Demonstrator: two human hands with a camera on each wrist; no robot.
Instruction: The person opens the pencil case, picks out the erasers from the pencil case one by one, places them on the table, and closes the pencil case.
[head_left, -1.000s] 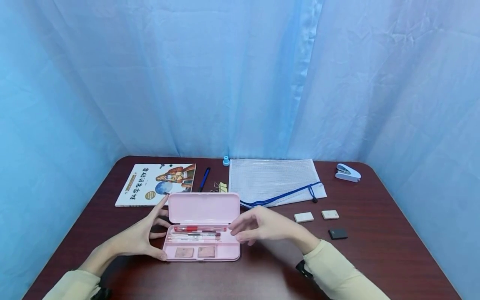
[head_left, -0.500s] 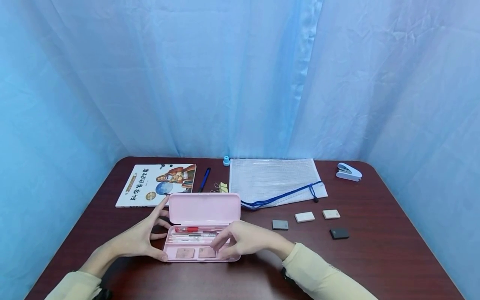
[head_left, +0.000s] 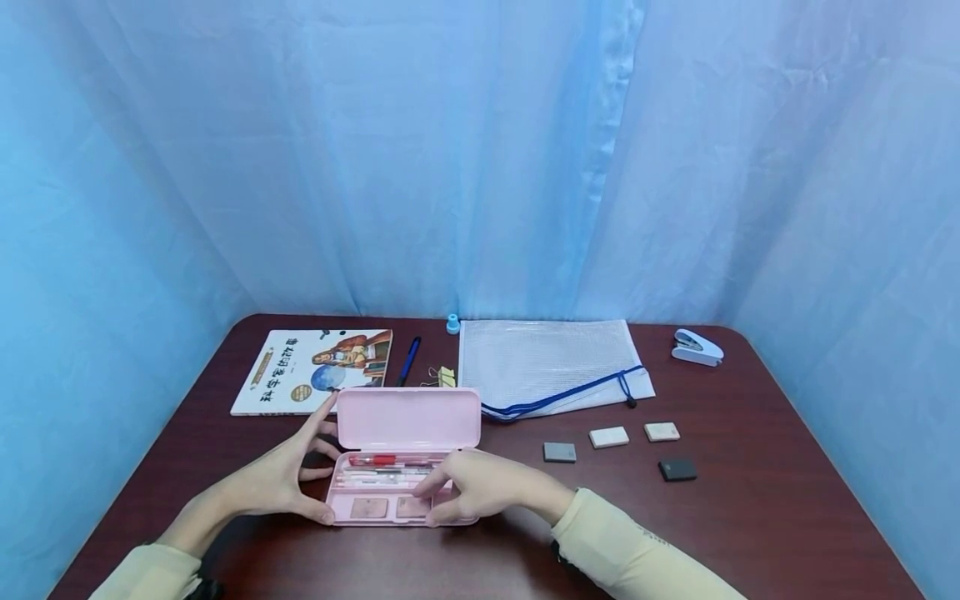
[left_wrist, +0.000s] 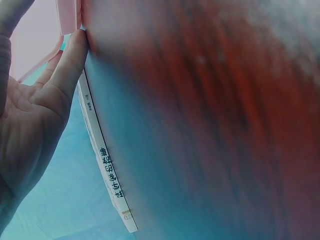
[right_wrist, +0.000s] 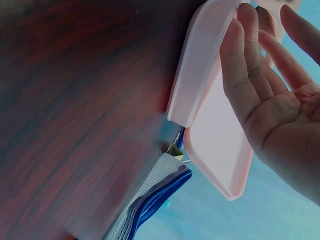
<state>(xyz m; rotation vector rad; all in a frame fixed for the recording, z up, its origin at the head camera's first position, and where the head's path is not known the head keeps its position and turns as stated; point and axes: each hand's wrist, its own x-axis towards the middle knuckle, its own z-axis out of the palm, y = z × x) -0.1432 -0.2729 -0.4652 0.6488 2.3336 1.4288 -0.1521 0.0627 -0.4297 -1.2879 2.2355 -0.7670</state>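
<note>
An opened pink pencil case (head_left: 408, 418) stands on the table with its lid raised at the back. Pens (head_left: 384, 477) lie in its rear section. One pinkish flat eraser (head_left: 370, 507) sits in the front left, beside another such eraser (head_left: 406, 507). My left hand (head_left: 281, 479) spans the case's left end: thumb at the front corner, straight fingers toward the lid. Over the front right of the case, my right hand (head_left: 476, 483) has its fingertips at the second eraser, partly covering it. The right wrist view shows its thumb apart from the fingers, gripping nothing visible.
To the right lie a grey eraser (head_left: 559, 452), two whitish erasers (head_left: 609, 437) and a black one (head_left: 678, 469). Behind are a book (head_left: 300, 375), a blue pen (head_left: 408, 360), a yellow binder clip (head_left: 446, 377), a mesh zip pouch (head_left: 547, 358) and a stapler (head_left: 697, 347).
My right hand has moved left and toward the front, from the case's right edge to the second eraser. The grey eraser has come into view from behind the wrist. My left hand keeps its place.
</note>
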